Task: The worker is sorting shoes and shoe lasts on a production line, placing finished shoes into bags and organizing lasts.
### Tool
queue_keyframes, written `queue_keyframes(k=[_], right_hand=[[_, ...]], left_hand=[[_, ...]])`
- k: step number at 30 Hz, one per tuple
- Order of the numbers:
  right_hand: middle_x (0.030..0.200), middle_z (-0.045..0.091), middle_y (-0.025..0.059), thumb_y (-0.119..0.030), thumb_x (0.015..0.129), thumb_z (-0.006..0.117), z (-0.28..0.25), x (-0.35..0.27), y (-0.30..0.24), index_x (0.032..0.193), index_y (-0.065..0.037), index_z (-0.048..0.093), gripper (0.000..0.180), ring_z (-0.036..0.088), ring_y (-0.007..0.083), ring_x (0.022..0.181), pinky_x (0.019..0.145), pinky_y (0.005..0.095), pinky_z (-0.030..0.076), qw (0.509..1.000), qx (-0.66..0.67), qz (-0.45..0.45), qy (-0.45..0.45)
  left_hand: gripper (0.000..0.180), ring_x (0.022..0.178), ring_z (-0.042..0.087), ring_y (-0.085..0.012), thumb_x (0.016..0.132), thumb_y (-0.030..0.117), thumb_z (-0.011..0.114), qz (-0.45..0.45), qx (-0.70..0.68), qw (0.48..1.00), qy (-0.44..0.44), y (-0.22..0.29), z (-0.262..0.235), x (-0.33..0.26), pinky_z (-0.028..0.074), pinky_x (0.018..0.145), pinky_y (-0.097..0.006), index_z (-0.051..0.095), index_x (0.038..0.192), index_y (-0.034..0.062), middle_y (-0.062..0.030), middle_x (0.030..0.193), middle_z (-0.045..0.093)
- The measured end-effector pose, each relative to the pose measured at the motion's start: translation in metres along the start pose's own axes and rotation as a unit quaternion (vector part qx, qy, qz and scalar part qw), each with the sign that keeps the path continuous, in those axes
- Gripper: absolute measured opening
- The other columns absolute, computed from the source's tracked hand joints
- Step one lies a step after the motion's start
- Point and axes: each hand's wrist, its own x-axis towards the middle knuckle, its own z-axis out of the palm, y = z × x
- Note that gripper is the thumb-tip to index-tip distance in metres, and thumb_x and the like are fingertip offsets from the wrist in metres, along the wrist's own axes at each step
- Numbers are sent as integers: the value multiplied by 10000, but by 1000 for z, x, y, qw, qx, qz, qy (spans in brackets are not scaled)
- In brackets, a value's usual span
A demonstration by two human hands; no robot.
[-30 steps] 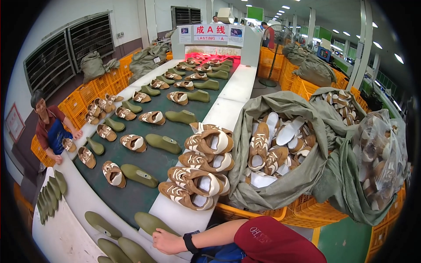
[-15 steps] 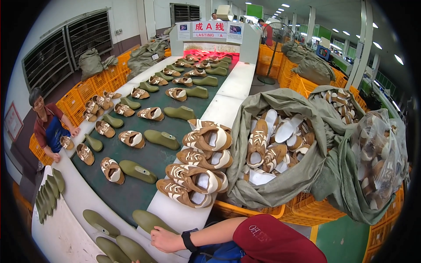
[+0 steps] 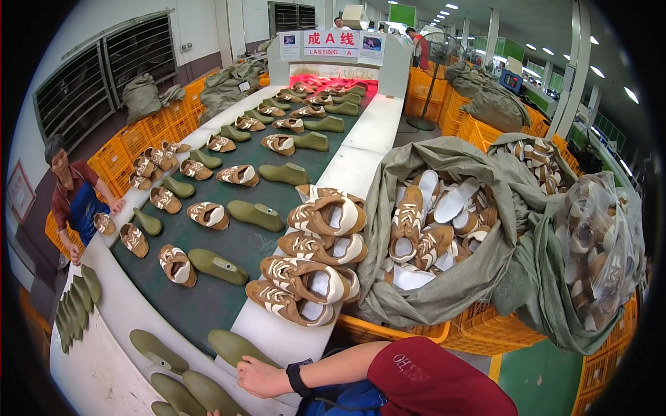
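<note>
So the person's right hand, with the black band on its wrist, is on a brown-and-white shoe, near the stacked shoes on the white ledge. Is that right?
Not quite: the head view shows the right hand on a green foot-shaped form. The black band is on that wrist, and the stacked shoes are nearby on the white ledge.

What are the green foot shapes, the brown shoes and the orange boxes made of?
Green foot shapes: probably hard plastic, smooth with a slight sheen, each one even colour.
Brown shoes: maybe suede or suede-like fabric, since the brown looks soft and dull; the cream trims look smoother, perhaps leather or imitation.
Orange boxes: likely moulded plastic, slightly shiny, with gridlike openings.
</note>
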Motion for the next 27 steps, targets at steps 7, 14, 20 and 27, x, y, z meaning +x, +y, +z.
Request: queue_keyframes(k=[7,14,20,27], right_hand=[[709,564,78,-126,714,560,1,-2,-1,643,-67,607,103,509,235,838,854,389,369,1000,13,7,-3],[681,580,96,-170,628,559,6,2,1,620,-74,601,106,522,243,791,760,421,403,998,-39,-36,31],[894,568,89,-120,685,632,-23,-2,7,757,-60,609,97,501,267,958,868,431,383,998,62,-31,2],[1203,453,193,-35,668,588,-24,-18,-10,920,-47,600,252,378,379,1170,962,499,334,997,75,-9,-16]], left_hand=[[455,1130,440,-395,796,189,633,3,-13,1000,6,1,0,-1,361,966,-442,491,1182,-7,-231,1230,455],[455,1159,431,-386,729,80,632,-37,-37,998,37,-26,15,-12,351,982,-418,498,1150,-28,-235,1234,458],[454,1151,431,-398,731,69,625,-80,-75,994,-4,-13,14,-1,376,952,-423,479,1156,1,-225,1288,408],[439,1111,468,-393,733,83,630,-89,-59,994,17,-15,1,-10,408,910,-418,494,1144,6,-214,1287,417]])
